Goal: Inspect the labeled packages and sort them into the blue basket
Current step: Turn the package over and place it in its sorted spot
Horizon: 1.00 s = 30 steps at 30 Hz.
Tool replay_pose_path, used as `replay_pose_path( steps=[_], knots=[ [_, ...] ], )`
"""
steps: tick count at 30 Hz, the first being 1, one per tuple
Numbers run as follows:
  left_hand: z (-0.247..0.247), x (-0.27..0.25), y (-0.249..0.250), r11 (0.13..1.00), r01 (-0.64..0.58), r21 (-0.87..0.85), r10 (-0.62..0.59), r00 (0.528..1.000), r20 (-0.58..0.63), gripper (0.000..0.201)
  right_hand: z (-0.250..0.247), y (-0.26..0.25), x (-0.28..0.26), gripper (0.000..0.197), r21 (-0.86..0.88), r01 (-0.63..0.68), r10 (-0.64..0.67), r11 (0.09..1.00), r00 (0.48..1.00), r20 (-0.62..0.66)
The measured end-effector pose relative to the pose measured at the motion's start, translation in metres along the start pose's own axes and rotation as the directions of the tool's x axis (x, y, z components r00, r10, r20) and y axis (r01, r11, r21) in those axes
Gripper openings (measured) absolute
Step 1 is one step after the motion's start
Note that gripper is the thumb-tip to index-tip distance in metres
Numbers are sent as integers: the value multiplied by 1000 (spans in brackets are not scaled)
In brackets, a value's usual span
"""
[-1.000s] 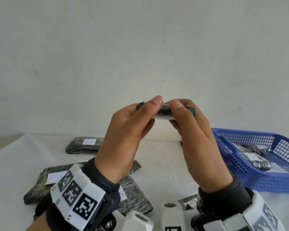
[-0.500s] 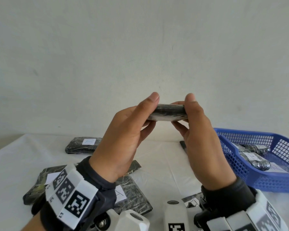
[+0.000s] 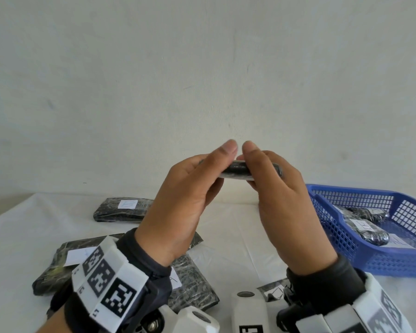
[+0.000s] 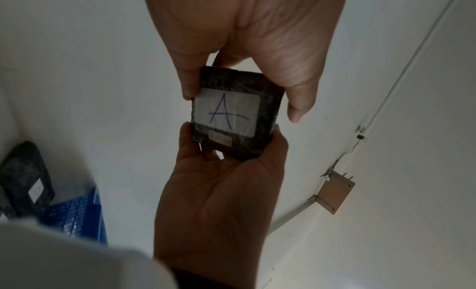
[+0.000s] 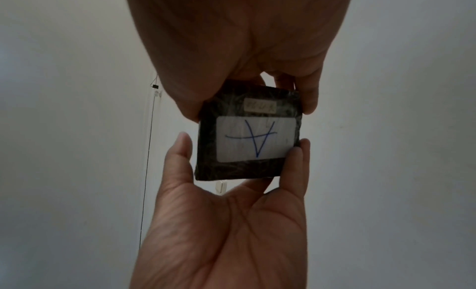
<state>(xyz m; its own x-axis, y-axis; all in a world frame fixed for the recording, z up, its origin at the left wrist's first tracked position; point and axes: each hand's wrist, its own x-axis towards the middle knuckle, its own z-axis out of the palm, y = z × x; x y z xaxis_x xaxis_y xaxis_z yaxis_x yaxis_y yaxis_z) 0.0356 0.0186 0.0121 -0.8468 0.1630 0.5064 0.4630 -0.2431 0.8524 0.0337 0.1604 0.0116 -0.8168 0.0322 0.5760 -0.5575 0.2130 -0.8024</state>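
Note:
A small square black package (image 3: 237, 170) is held up in front of the wall, above the table. My left hand (image 3: 222, 164) pinches its left side and my right hand (image 3: 262, 162) pinches its right side, thumbs nearly touching over its near edge. From the head it shows edge-on. The wrist views show its underside: a white label with a blue letter A (image 4: 226, 112) (image 5: 255, 138) and a smaller sticker beside it. The blue basket (image 3: 370, 258) stands on the table at the right, below my right hand, with labeled black packages (image 3: 368, 230) inside.
Three black labeled packages lie on the white table: one far left (image 3: 123, 210), one near left (image 3: 63, 260), one under my left wrist (image 3: 195, 287). Another package corner (image 3: 271, 290) shows by my right wrist. A plain wall stands behind the table.
My thumbs have closed in over the package's near edge; half a second ago they were apart and more of the package showed. Both hands keep their hold.

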Motion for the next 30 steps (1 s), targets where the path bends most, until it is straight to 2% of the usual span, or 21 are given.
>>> replay_pose_path(
  steps=[2, 5, 8, 10, 11, 12, 13, 14, 15, 16, 19, 20, 25, 28, 30],
  knots=[
    [-1, 1, -2, 998, -8, 58, 8, 1000, -10, 48, 0, 2, 0, 58, 21, -9, 9, 1000, 1000, -7],
    [-6, 4, -8, 997, 49, 63, -42, 994, -104, 84, 0, 6, 2, 48, 32, -65, 65, 997, 998, -12],
    [-7, 6, -15, 997, 58, 50, -50, 985, -162, 103, -1, 6, 4, 36, 90, -142, 145, 986, 989, -22],
    [-7, 6, -15, 998, 43, 46, -33, 981, -191, 98, -5, 7, 5, 47, 176, -129, 139, 976, 989, -47],
    [-9, 6, -15, 998, 38, 59, -26, 980, -196, 88, -8, 8, 6, 52, 205, -101, 118, 973, 990, -71],
    [-11, 7, -15, 995, 29, 91, -12, 984, -179, 69, -10, 6, 6, 54, 213, -70, 92, 975, 991, -95],
    [-13, 8, -14, 992, 14, 127, 5, 989, -147, 47, -12, 6, 7, 51, 194, -44, 64, 980, 993, -101],
    [-15, 9, -14, 988, -5, 154, 24, 992, -121, 34, -13, 4, 7, 40, 158, -25, 40, 987, 995, -91],
    [-17, 9, -14, 986, -23, 162, 41, 993, -106, 29, -14, 2, 6, 25, 128, -13, 21, 992, 998, -65],
    [-18, 9, -13, 986, -41, 159, 57, 994, -98, 28, -13, -1, 4, 16, 135, -21, 25, 991, 999, -32],
    [-18, 9, -12, 974, -116, 196, 127, 991, -44, 30, -10, -1, 2, 41, 213, -128, 113, 969, 990, 79],
    [-17, 9, -13, 970, -129, 205, 137, 990, -24, 31, -9, -3, 2, 41, 238, -145, 126, 960, 988, 93],
    [-12, 6, -8, 986, -105, 130, 108, 994, -15, 26, -6, 0, 3, 31, 171, 51, -52, 984, 999, 1],
    [-8, 3, -2, 998, -54, 29, 55, 998, -27, 33, -7, -1, 3, 30, 177, 114, -111, 978, 993, -28],
    [-7, 3, 1, 997, -76, 1, 76, 996, -50, 36, -6, -1, 3, 35, 165, 145, -139, 976, 989, -50]
  ],
)
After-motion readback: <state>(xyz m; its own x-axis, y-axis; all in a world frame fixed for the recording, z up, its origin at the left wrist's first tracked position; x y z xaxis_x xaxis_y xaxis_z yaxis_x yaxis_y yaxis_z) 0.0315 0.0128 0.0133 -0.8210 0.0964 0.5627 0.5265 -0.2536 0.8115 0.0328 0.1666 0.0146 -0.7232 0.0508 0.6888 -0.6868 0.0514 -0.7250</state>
